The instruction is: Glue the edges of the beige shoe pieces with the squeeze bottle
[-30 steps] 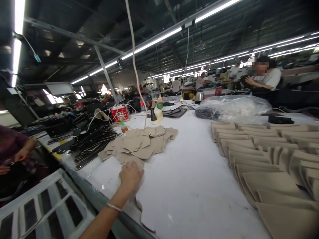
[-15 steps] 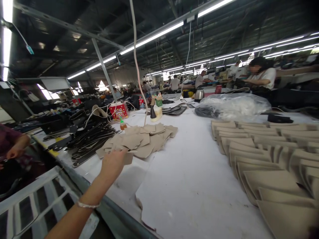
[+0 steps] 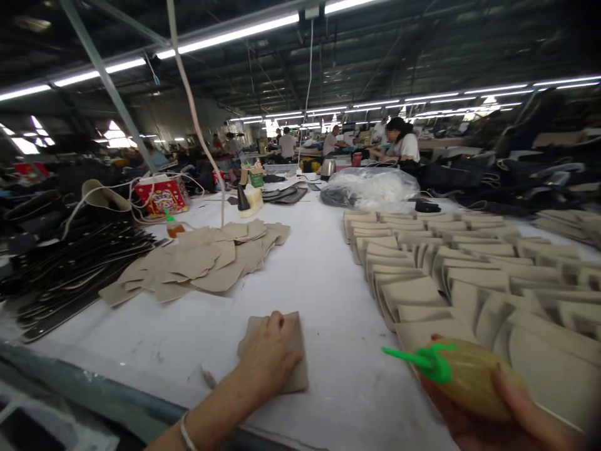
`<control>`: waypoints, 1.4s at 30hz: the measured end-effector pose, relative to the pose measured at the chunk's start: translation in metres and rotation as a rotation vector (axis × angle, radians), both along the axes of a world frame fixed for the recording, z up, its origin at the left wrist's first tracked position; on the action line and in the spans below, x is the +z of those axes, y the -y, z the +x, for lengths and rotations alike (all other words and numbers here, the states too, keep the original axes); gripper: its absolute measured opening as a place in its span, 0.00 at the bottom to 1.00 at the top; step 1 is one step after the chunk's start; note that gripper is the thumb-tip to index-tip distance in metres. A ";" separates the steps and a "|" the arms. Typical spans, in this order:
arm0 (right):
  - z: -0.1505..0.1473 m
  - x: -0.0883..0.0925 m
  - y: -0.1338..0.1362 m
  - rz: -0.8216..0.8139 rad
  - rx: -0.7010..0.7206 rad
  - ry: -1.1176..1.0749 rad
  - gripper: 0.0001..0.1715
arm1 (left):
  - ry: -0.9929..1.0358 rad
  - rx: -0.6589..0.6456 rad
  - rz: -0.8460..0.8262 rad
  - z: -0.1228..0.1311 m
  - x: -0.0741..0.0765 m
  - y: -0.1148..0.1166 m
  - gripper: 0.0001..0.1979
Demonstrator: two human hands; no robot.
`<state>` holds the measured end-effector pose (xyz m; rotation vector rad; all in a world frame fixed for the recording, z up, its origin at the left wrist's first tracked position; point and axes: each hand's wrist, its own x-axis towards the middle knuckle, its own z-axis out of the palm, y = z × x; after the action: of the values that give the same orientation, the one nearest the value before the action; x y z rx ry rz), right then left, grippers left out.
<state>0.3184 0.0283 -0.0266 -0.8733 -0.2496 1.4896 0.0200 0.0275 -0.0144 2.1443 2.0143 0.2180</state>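
Note:
My left hand [image 3: 275, 354] has its fingers curled down on a beige sheet piece [image 3: 298, 335] that lies flat on the white tabletop [image 3: 328, 313]. In my right hand [image 3: 469, 426], at the lower right, is a squeeze bottle [image 3: 483, 376] with a green nozzle and yellowish contents. Its nozzle points left, toward the piece but apart from it. Beyond my left hand spreads a loose pile of similar beige pieces [image 3: 201, 257]. Rows of overlapping beige pieces [image 3: 417, 291] stand to the right, partly behind the bottle.
Dark strips [image 3: 70, 269] are heaped at the left. A second green-tipped bottle [image 3: 173, 227] stands by a red box [image 3: 162, 194]. Farther back lie a clear plastic bag [image 3: 370, 188] and a kettle [image 3: 327, 168]. A cable [image 3: 197, 119] hangs over the table. Several people work beyond.
My left hand has moved from the beige pile to the near middle of the table, where it holds one piece. My right hand has come into view with the bottle. The view has turned right.

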 end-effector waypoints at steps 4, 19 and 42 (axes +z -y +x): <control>-0.022 0.018 0.000 -0.110 0.001 -0.011 0.37 | -0.051 0.087 -0.096 0.005 0.003 0.003 0.20; -0.041 0.021 0.006 0.135 0.125 0.248 0.37 | -0.109 0.151 -0.083 0.015 0.001 0.004 0.16; -0.058 0.009 -0.021 0.459 0.271 0.789 0.34 | -0.081 -0.022 -0.120 -0.019 0.002 -0.006 0.23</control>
<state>0.2600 0.0492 -0.0178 -1.0325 -1.2801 1.1829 0.0009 0.0337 -0.0119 2.1318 1.9914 0.0062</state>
